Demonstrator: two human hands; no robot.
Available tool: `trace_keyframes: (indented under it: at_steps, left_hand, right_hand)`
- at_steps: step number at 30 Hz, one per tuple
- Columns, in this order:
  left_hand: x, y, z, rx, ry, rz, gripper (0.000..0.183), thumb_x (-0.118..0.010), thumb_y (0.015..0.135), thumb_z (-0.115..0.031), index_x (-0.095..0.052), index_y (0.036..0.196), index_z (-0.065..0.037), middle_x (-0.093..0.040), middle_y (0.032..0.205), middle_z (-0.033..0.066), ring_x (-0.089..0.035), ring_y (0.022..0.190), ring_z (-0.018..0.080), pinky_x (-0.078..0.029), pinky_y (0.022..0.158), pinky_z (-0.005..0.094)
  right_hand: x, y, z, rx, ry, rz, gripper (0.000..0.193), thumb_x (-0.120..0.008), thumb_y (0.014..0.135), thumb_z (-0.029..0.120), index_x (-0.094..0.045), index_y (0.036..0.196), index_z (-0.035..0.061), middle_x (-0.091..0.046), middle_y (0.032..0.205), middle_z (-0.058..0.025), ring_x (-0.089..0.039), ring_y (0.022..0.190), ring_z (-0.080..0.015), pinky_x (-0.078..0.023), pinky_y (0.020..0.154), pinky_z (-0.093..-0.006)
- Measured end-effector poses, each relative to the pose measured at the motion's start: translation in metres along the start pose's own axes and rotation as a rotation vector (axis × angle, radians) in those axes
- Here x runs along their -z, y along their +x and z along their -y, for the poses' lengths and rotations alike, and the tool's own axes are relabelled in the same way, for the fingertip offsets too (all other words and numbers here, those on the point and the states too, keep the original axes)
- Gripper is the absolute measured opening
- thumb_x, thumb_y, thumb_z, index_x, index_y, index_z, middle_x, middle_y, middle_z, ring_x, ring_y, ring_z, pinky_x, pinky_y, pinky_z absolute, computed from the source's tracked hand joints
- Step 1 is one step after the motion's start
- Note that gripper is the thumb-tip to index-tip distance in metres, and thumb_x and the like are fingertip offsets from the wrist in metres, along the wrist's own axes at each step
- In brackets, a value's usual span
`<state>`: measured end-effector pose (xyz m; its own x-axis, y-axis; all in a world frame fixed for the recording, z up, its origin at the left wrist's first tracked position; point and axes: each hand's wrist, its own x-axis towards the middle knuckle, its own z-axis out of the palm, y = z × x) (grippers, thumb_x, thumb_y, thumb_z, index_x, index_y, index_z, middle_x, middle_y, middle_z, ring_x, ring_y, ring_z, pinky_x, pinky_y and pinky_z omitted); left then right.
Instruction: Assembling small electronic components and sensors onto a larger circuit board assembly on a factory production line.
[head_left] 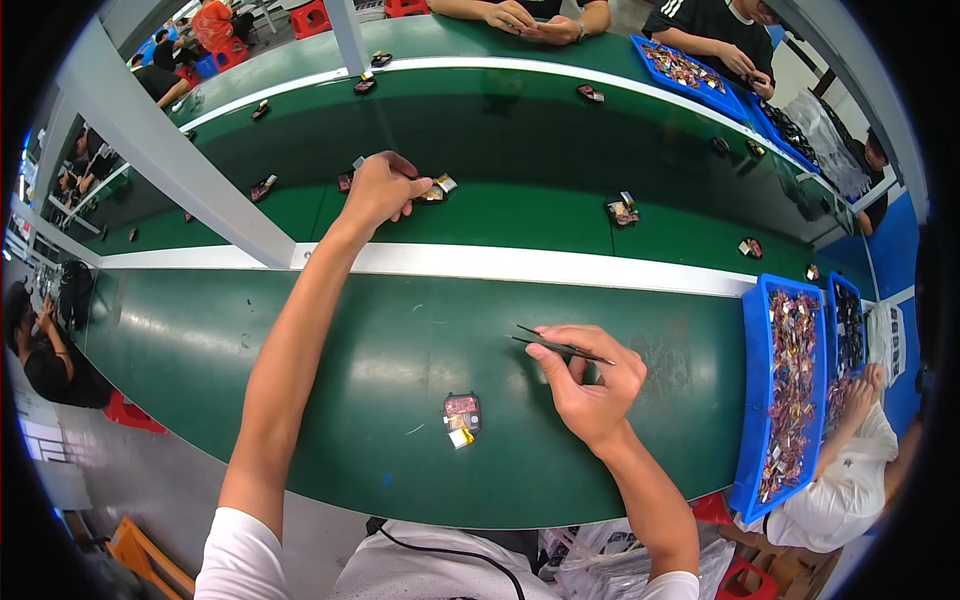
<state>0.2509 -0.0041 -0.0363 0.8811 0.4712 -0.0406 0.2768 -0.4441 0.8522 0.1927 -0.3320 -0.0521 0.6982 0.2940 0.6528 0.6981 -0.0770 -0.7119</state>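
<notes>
My left hand (380, 192) reaches over the far rail to the dark green belt. Its thumb and fingers are closed at the edge of a small electronic device (437, 190) with a silvery, yellow-taped piece; the fingers partly cover it. Over the near table my right hand (597, 382) grips dark tweezers (562, 347), whose tips point left and stand slightly apart, touching nothing. Between my forearms another small device (461, 418) lies on the green tabletop: a dark shell, a reddish circuit board and a silvery piece with yellow tape.
A white rail (520, 265) separates the table from the belt (530, 215), where several similar devices lie. A grey post (180, 140) rises at the left. Blue bins (752, 400) of small parts stand at the right. Co-workers sit across the belt and at both sides.
</notes>
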Motion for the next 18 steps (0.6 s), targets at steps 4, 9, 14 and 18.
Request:
trace_keyframes:
  at_steps: [4,9,14,18]
  left_hand:
    - [0.0,-0.018,0.0,-0.039,-0.169,0.044,0.02,-0.071,0.09,-0.01,-0.067,0.102,0.005,-0.068,0.076,0.0067,-0.059,0.057,0.0092,-0.045,0.047,0.0249]
    - [-0.034,-0.088,-0.038,0.014,-0.405,0.339,0.014,-0.067,0.093,-0.007,-0.064,0.099,0.005,-0.067,0.081,0.0088,-0.066,0.06,0.0146,-0.049,0.046,0.0259]
    - [-0.057,-0.128,-0.038,0.089,-0.493,0.458,0.011,-0.062,0.096,-0.003,-0.056,0.101,0.004,-0.062,0.084,0.0106,-0.066,0.058,0.0168,-0.047,0.039,0.0254]
    - [-0.065,-0.137,-0.033,0.059,-0.388,0.494,0.012,-0.062,0.097,-0.003,-0.056,0.104,0.005,-0.062,0.085,0.0101,-0.064,0.056,0.0134,-0.044,0.039,0.0243]
  right_hand:
    - [-0.002,0.001,0.004,-0.033,0.021,-0.001,0.02,-0.085,0.075,-0.002,-0.074,0.09,0.0026,-0.078,0.089,-0.0084,-0.043,0.041,-0.0041,-0.032,0.041,-0.0205]
    - [0.008,0.0,0.0,-0.146,0.067,-0.04,0.017,-0.084,0.079,-0.002,-0.073,0.091,0.0001,-0.077,0.087,-0.0066,-0.044,0.047,-0.0011,-0.032,0.045,-0.0181]
    - [0.012,0.003,0.003,-0.475,0.347,-0.072,0.015,-0.081,0.084,-0.002,-0.07,0.095,-0.0013,-0.071,0.083,-0.0021,-0.044,0.053,0.0013,-0.031,0.047,-0.0171]
    - [0.01,0.001,-0.003,-0.435,0.261,-0.054,0.013,-0.08,0.085,-0.002,-0.07,0.094,-0.0004,-0.062,0.069,0.0045,-0.042,0.051,0.0021,-0.028,0.047,-0.0175]
